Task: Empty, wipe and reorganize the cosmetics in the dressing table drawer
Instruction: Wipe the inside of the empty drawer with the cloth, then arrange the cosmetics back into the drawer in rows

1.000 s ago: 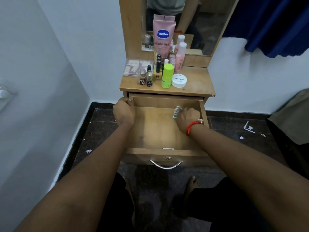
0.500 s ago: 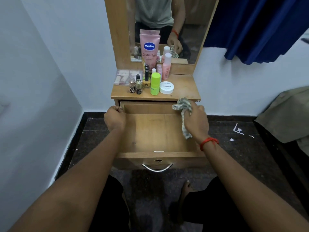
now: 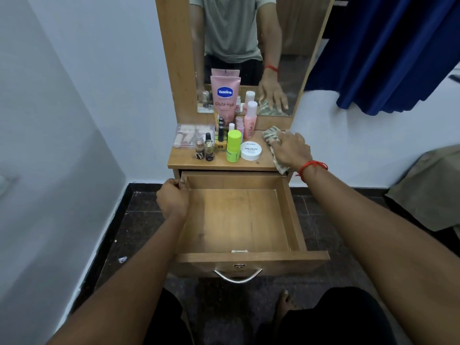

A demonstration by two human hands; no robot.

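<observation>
Head view, desk asking: how does the drawer (image 3: 236, 220) look?

Operator: I see light wood, a shallow box with low walls. Its whole floor shows, with a few faint dark smudges. A curved metal handle (image 3: 237, 275) sits on the front panel.

Desk: Which way does it point?

Operator: It's pulled well out of the dressing table, with the front panel and handle toward the person and the back end just under the tabletop (image 3: 224, 164). Its front-to-back run lies straight along my line of sight.

Desk: Hands?

Operator: The left hand (image 3: 173, 199) is clenched round the drawer's left wall near the back corner, fingers curled over the rim. The right hand (image 3: 291, 150) lies flat with its fingers spread, pressing a patterned cloth (image 3: 270, 135) onto the right end of the tabletop. A corner of the cloth hangs over the front edge.

Desk: And the cosmetics?

Operator: They stand on the tabletop, left of the cloth. The Vaseline tube (image 3: 225, 95) is upright, cap down, against the mirror (image 3: 249, 33), with a pink bottle (image 3: 250, 119) beside it. A lime-green bottle (image 3: 234, 145) and a white nail polish tub (image 3: 251, 150) stand in front. Small nail polish bottles (image 3: 209, 151) are further left, and a clear plastic case (image 3: 193, 135) is at the far left.
</observation>
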